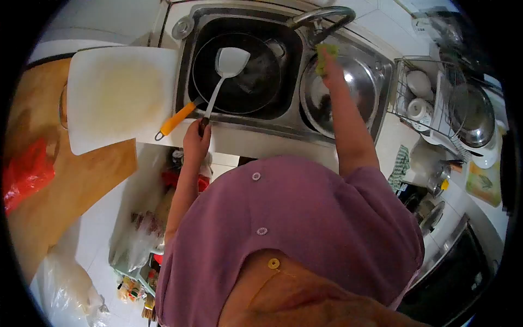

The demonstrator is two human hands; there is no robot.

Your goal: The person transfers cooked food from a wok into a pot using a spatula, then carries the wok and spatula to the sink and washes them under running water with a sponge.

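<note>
My left hand (196, 139) is closed round the dark end of a spatula (232, 61), a metal wok turner. Its broad blade lies over a dark wok (261, 92) in the left basin. The wok's orange handle (178, 119) sticks out over the counter edge beside that hand. My right hand (333, 75) is over the right basin, its fingers closed on a yellow-green sponge (321, 64) just below the faucet (327, 24). Under this hand sits a round shiny metal pan or lid (357, 92); I cannot tell which, nor whether the sponge touches it.
A white cutting board (120, 98) lies left of the sink (297, 117), partly on a wooden surface (98, 169) with a red plastic bag (30, 174). To the right stand a wire dish rack (403, 90) with white cups, and a checked cloth (400, 166).
</note>
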